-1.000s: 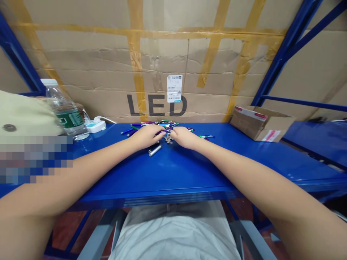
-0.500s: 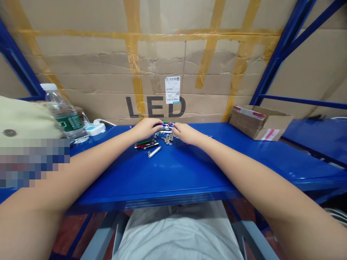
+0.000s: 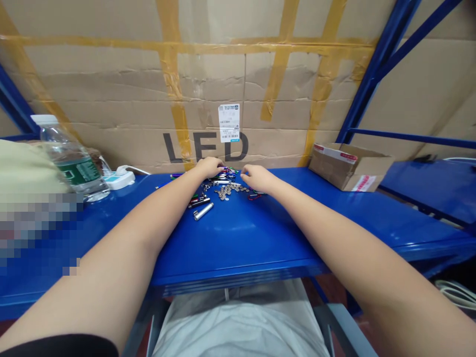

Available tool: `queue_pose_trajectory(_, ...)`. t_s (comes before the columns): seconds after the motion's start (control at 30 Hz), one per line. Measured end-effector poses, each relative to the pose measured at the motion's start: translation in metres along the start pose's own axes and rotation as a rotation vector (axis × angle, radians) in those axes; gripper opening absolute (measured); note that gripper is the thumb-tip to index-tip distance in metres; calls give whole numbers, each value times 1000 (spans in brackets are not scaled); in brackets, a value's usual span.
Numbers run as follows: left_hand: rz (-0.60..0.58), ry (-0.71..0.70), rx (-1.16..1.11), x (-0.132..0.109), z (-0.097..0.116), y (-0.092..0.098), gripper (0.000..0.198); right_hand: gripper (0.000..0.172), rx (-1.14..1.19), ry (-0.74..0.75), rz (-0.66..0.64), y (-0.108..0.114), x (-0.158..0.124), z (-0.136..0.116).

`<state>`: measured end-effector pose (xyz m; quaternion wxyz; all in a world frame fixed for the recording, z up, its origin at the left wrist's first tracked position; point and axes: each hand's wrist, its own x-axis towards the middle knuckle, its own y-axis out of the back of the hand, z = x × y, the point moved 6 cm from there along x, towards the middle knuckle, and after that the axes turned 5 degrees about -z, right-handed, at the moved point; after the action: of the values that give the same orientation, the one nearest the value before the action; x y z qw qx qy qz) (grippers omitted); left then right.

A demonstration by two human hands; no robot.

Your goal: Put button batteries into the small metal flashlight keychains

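Note:
On the blue table top lies a loose pile of slim, shiny metal tubes (image 3: 222, 183) in several colours, like small pen torches. My left hand (image 3: 210, 167) reaches over the back left of this pile, its fingers stretched forward onto it. Small round metal discs (image 3: 224, 192), like button cells, are scattered in front of the pile. My right hand (image 3: 256, 177) is just right of the pile with fingers curled; anything between them is hidden. A silver tube (image 3: 204, 211) lies apart at the front. Beneath my right wrist is a tube with a red cord (image 3: 254, 197).
A clear water bottle (image 3: 76, 166) with a green label and a white plug-like device (image 3: 119, 179) stand at the left. An opened cardboard box (image 3: 334, 171) sits at the back right. Behind the table rises a large taped carton (image 3: 208, 109); blue shelf posts (image 3: 366, 94) flank it.
My hands have drawn apart: the left is farther back over the pile, the right off to its side. More discs now show between them. The view has shifted slightly right.

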<state>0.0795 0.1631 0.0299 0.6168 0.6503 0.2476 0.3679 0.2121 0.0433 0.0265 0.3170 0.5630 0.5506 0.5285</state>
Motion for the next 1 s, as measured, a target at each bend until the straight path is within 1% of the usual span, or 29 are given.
queue_pose_trajectory(0.07, 11, 22, 14, -1, -10, 3, 35, 18, 8, -3, -24, -2, 0, 0)
queue_pose_trajectory(0.2, 38, 74, 43, -13, -37, 25, 34, 19, 28, -15, -68, -4, -1, -2)
queue_pose_trajectory(0.27, 13, 141, 51, -23, -54, 33, 32, 20, 33, -15, -84, -4, -2, -3)
queue_pose_trajectory(0.37, -111, 225, 57, -40, -75, 29, 33, 19, 38, -13, -107, -5, -3, -4)
queue_pose_trajectory(0.43, -150, 239, 41, -49, -84, 21, 37, 18, 36, 2, -129, -7, -3, -5)
queue_pose_trajectory(0.6, -173, 153, -43, -56, -95, 4, 40, 16, 7, -6, -179, -8, -7, -10)
queue_pose_trajectory(0.73, -171, 93, -8, -58, -98, 3, 40, 16, 8, -20, -192, -6, -10, -13)
queue_pose_trajectory(0.8, -173, 60, 19, -58, -97, 7, 37, 16, 7, -23, -187, -5, -10, -13)
queue_pose_trajectory(0.87, -164, 35, 38, -58, -93, 15, 34, 16, 6, -4, -180, -4, -10, -13)
queue_pose_trajectory(1.0, -170, 48, 34, -59, -84, 37, 35, 18, 10, 103, -191, -7, -12, -22)
